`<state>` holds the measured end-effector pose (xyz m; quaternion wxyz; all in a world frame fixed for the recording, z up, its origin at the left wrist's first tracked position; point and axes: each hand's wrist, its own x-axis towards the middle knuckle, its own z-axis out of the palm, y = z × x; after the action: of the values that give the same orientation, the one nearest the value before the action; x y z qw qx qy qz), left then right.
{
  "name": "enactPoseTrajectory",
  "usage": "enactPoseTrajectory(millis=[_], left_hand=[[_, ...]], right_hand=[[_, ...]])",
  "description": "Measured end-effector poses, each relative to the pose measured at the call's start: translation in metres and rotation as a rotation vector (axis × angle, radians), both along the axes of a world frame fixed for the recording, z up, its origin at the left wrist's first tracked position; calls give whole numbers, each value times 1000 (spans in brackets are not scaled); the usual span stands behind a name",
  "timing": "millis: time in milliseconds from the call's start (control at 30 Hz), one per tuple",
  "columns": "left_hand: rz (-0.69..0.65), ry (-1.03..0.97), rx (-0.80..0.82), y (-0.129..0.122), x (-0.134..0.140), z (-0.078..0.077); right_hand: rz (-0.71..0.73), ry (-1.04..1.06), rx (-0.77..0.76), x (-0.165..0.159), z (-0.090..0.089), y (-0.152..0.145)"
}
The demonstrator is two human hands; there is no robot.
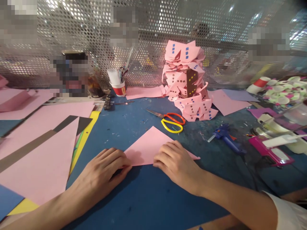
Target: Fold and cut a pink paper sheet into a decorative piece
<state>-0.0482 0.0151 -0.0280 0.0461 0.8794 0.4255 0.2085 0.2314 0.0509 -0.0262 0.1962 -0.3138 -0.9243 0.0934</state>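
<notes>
A pink sheet of paper (147, 145), triangular with its peak pointing away from me, lies on the blue tabletop. My left hand (107, 166) is closed at its left corner, thumb and fingers pinching the paper. On the near edge, right of the middle, rests my right hand (176, 163), its fingers curled together on the paper. The right corner sticks out past that hand and lifts slightly. Just beyond the sheet lie scissors (164, 116) with one red and one yellow handle loop. The undersides of my fingers are hidden.
A stack of folded pink paper pieces (183, 76) stands at the back. Pink sheets (48, 172) cover the left side. To the right lie a blue glue gun (226, 137) and a magenta-and-white object (271, 151). A cup (118, 88) holds tools near the perforated metal screen (148, 64).
</notes>
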Motion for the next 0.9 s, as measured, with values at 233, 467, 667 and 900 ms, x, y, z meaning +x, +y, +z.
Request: enactPoseTrajectory(millis=[233, 467, 667, 900], left_hand=[[-12, -14, -63, 1, 5, 2], [-37, -61, -115, 5, 17, -1], [6, -99, -128, 7, 20, -4], [61, -98, -140, 7, 24, 0]], right_hand=[[-1, -12, -39, -1, -2, 0], [-8, -20, -36, 0, -1, 1], [-44, 34, -73, -1, -1, 1], [-114, 85, -148, -3, 1, 1]])
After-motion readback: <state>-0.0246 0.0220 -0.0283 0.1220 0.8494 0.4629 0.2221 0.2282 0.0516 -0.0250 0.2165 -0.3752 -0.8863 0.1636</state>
